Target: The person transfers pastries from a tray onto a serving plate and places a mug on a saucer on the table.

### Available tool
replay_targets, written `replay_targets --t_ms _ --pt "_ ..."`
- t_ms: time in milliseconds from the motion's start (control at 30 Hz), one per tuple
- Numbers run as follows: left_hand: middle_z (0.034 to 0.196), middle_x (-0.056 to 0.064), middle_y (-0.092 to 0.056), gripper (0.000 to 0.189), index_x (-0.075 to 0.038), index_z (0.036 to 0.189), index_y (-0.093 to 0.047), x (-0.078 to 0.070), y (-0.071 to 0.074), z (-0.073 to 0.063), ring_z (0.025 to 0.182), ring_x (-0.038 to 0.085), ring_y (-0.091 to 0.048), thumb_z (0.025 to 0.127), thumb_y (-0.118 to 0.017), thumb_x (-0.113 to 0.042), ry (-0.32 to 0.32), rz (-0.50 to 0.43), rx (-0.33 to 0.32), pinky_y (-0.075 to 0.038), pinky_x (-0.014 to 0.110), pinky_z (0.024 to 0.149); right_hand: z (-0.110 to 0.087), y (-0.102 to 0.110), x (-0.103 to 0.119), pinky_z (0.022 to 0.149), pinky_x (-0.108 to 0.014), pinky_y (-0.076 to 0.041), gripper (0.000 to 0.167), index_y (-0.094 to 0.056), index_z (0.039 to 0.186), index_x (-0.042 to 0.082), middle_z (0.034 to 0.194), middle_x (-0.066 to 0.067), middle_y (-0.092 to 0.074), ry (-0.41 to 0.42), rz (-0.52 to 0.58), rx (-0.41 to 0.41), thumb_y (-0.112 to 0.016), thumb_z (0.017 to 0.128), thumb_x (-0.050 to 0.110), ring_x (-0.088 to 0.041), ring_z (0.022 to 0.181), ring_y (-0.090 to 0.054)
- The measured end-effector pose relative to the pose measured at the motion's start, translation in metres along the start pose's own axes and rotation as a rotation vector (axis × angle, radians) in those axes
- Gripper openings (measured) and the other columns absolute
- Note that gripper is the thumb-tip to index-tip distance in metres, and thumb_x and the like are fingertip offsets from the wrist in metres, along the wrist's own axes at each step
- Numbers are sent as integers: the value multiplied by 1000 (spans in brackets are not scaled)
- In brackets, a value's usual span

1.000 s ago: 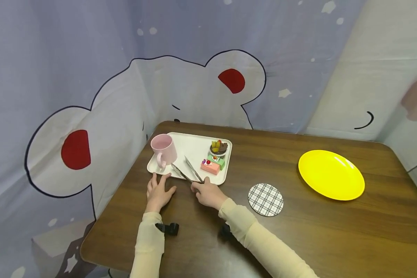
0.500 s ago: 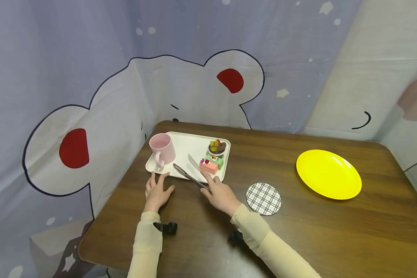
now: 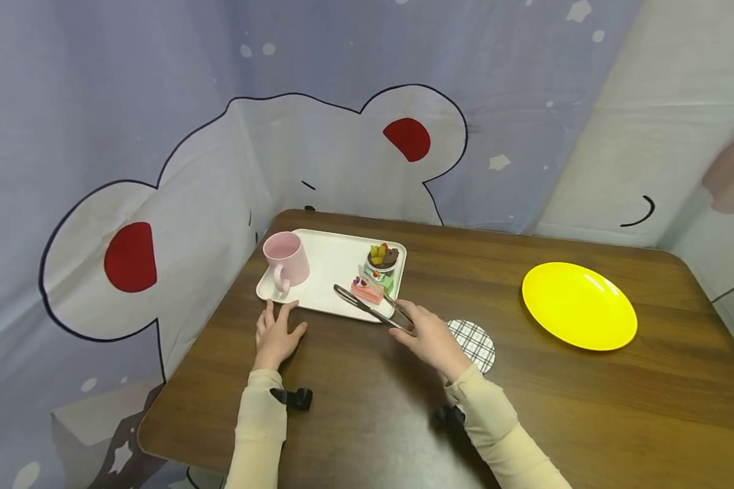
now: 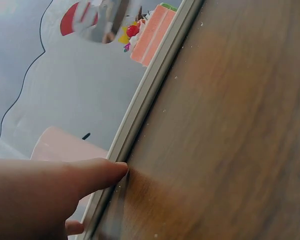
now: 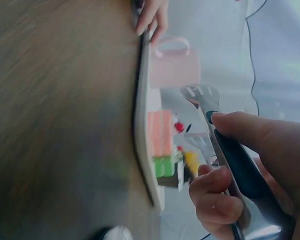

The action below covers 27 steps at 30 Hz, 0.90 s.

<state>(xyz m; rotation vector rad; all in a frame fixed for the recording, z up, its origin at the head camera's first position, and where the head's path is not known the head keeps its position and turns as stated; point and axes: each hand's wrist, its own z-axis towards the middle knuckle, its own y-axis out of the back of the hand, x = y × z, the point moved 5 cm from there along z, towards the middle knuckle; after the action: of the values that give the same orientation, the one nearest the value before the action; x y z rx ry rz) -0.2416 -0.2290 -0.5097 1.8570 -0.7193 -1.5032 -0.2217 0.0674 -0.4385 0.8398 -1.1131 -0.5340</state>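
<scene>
My right hand point(image 3: 429, 338) grips a pair of metal tongs point(image 5: 244, 167) with dark handle pads; one tip is slotted like a fork. The tongs' arms stand spread, overlapping the pink cake slice point(image 3: 365, 292) in the head view. Behind that slice sits a green cake slice point(image 3: 388, 284), and a dessert cup point(image 3: 383, 257) topped with fruit and chocolate stands farther back. All three are at the right end of a white tray point(image 3: 327, 261). My left hand point(image 3: 275, 341) rests with spread fingers at the tray's front left edge, near a pink mug point(image 3: 290, 258).
A checked round coaster point(image 3: 478, 345) lies right of the tray, partly covered by my right hand. Farther right is a yellow oval plate point(image 3: 578, 305) on the brown wooden table point(image 3: 367, 421). A printed curtain point(image 3: 318, 163) hangs behind the table.
My right hand has moved right with the tongs, whose tips went from the tray's middle to over the pink cake slice. My left hand has stayed at the tray's edge.
</scene>
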Motion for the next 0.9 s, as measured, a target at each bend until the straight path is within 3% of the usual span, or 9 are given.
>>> replay_targets --t_ms 133,333,567,900 --pt "161 24 10 54 -21 146 -34 1 1 -1 147 47 6 96 -54 -29 6 -1 4 -3 67 115 -7 2 -15 67 -35 -48 57 -53 135 10 86 -7 -66 5 7 -24 -74 85 26 -14 72 -59" --pt "161 24 8 54 -21 146 -35 1 1 -1 147 48 4 96 -55 -28 -2 -6 -2 -4 67 115 -10 9 -29 65 -34 -49 55 -56 133 12 88 -9 -67 46 -33 -35 -76 83 25 -15 72 -61" --pt "161 25 9 55 -21 146 -34 1 -1 0 147 47 5 96 -55 -28 3 -2 5 -4 67 115 -7 19 -38 58 -31 -43 56 -56 135 16 78 -2 -57 115 -89 15 -75 84 26 -9 62 -48" --pt "161 24 9 55 -20 146 -34 -2 0 -2 147 48 5 96 -55 -27 -2 -9 4 -4 68 114 -8 13 -44 64 -33 -47 55 -56 136 13 83 -5 -64 160 -75 39 -74 85 24 -10 67 -52"
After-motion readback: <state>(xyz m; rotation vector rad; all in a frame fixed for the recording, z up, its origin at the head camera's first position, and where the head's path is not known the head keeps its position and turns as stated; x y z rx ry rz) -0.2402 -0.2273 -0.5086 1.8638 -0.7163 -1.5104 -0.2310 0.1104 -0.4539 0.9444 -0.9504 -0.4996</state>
